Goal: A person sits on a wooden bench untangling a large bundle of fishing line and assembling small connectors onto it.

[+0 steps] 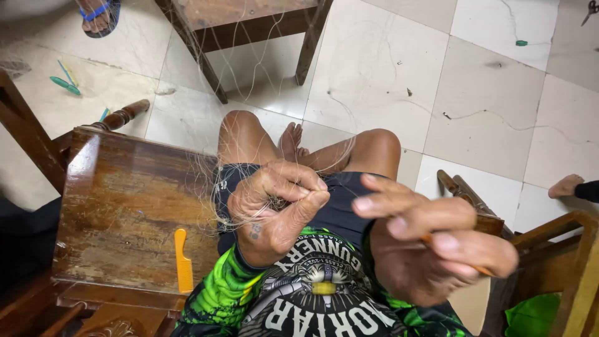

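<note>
Orange plastic, a comb (183,262) is seen lying on the wooden counter (125,212) at left. Fine netting (274,156) is pinched in the closed left hand (277,206) above the lap. A thin orange needle (480,269) is gripped by the blurred right hand (430,249).

Your left hand (277,203) is clenched around a bunch of thin fishing net (206,168) over your lap, while your right hand (430,246) pinches a slim orange tool (480,269), blurred and close to the camera. An orange comb (183,261) lies on the wooden seat (125,212) just beside your left arm.
</note>
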